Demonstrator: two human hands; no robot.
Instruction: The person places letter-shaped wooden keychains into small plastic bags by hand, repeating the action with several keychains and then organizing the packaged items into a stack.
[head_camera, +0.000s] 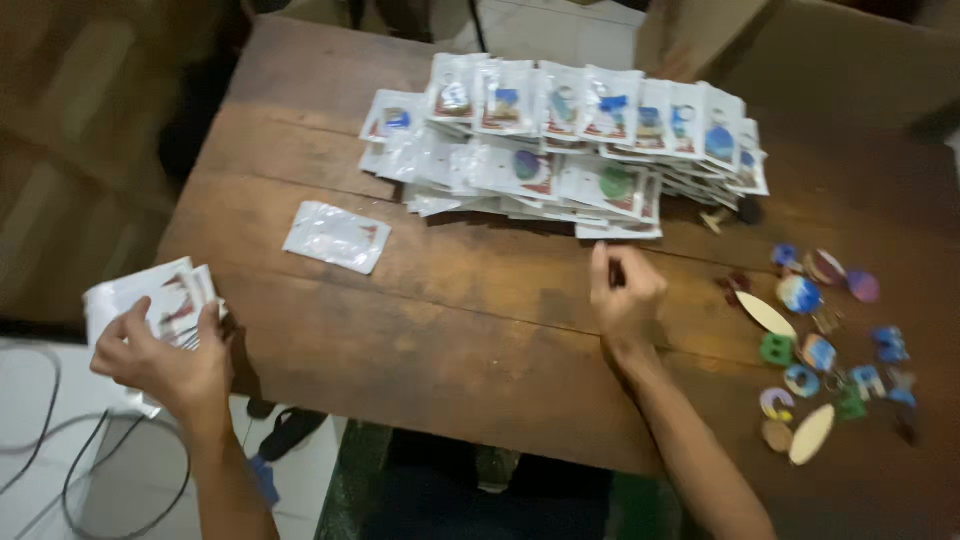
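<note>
From the head camera, looking down over the wooden table (480, 300), the person's left hand (165, 365) was off the table's near-left edge, fingers and thumb clenched round a small stack of empty packets (150, 300), white-backed and clear-fronted, fanned a little at the top; the right hand (625, 290) rested on the boards near the middle, its fingers curled in toward the palm, and whether it pinched some small thing I could not tell, the picture being blurred there; it lay just below the big heap of filled packets (565, 140) that overlapped in rows across the far half of the table; one lone packet (337, 237) lay flat and apart, to the left of the heap; to the right of that hand were scattered loose keychain charms (820, 340), coloured letters, round discs and pale oval pieces, well spread and mostly not touching; a cardboard box (800, 50) stood beyond the far right corner, and dark cables (60, 450) looped on the pale floor at the left; I judged the packets to be very light, thin and limp, with slick film that would slide one on another, so a stack wanted a firm pinch across its edges, as the left hand gave it, and a single one was best lifted by a corner; the charms looked small, stiff and light, easy to pinch by the rim or the metal ring, though apt to skid on the wood.
</note>
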